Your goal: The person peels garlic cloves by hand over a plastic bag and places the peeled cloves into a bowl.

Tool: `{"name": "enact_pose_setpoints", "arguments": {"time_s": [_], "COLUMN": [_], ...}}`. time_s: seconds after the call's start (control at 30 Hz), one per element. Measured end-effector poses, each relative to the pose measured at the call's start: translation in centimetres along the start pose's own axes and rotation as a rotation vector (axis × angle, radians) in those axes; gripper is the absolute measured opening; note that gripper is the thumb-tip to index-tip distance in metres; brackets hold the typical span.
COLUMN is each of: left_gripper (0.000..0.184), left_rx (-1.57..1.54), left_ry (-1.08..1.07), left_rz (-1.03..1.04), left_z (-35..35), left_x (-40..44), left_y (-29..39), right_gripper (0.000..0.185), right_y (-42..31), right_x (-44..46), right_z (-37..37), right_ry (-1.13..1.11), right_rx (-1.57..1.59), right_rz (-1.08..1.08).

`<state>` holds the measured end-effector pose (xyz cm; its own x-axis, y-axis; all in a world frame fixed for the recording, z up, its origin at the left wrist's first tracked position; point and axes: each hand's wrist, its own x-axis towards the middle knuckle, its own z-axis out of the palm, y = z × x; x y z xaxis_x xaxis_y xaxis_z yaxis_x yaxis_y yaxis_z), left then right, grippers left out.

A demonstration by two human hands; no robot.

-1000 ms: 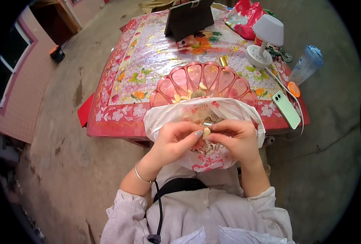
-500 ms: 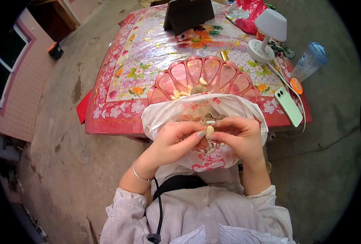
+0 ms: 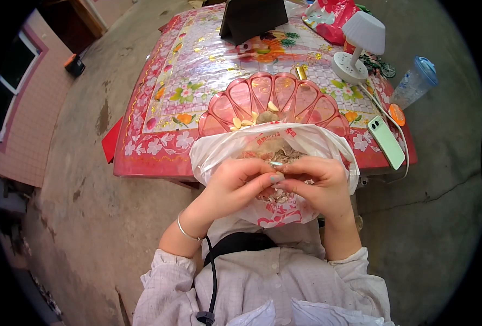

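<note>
Over a white plastic bag [image 3: 207, 154] with red print, my left hand [image 3: 235, 186] and my right hand [image 3: 322, 182] meet with thumbs and fingers pinched together. Between their tips is a garlic clove, now almost wholly covered by the fingers. Dry papery garlic skins [image 3: 287, 155] lie inside the open bag beneath. Just behind the bag, a pink scalloped clear plate [image 3: 257, 90] holds several pale peeled cloves [image 3: 237, 123] and a brownish rounded piece [image 3: 266, 116], perhaps an unpeeled garlic.
On the flowered tablecloth [image 3: 167, 98] stand a dark tablet [image 3: 251, 20] at the back and a white lamp [image 3: 363, 33] at the right. A green phone [image 3: 386, 142], a white cable, an orange disc [image 3: 397, 114] and a lidded clear cup [image 3: 416, 81] sit near the right edge.
My fingertips have closed further over the garlic clove, which showed plainly before and is now mostly hidden. The view has shifted slightly; the plate and bag stay in place.
</note>
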<state>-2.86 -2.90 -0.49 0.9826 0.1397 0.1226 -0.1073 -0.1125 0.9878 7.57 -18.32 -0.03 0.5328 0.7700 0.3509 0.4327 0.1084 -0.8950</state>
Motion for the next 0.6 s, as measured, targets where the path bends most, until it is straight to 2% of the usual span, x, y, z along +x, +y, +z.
{"name": "enact_pose_setpoints", "arguments": {"time_s": [0.1,0.17,0.3,0.37,0.6], "left_gripper": [0.011,0.011,0.011,0.011,0.010], "left_rx": [0.005,-0.103,-0.221,0.011,0.087], "left_ry": [0.005,0.067,0.111,0.081,0.050], "left_rz": [0.029,0.000,0.022,0.143,0.139], "left_z": [0.15,0.28,0.40,0.04,-0.11], "left_x": [0.07,0.12,-0.28,-0.38,-0.54], "left_y": [-0.27,-0.49,-0.57,-0.62,-0.54], "right_gripper": [0.021,0.022,0.022,0.021,0.021], "right_y": [0.28,0.35,0.48,0.48,0.14], "right_x": [-0.22,-0.26,-0.26,-0.18,-0.05], "right_z": [0.22,0.24,0.13,0.14,-0.21], "right_ry": [0.035,0.044,0.046,0.038,-0.026], "right_rx": [0.112,0.229,0.224,0.173,0.189], "right_rz": [0.086,0.153,0.153,0.119,0.204]}}
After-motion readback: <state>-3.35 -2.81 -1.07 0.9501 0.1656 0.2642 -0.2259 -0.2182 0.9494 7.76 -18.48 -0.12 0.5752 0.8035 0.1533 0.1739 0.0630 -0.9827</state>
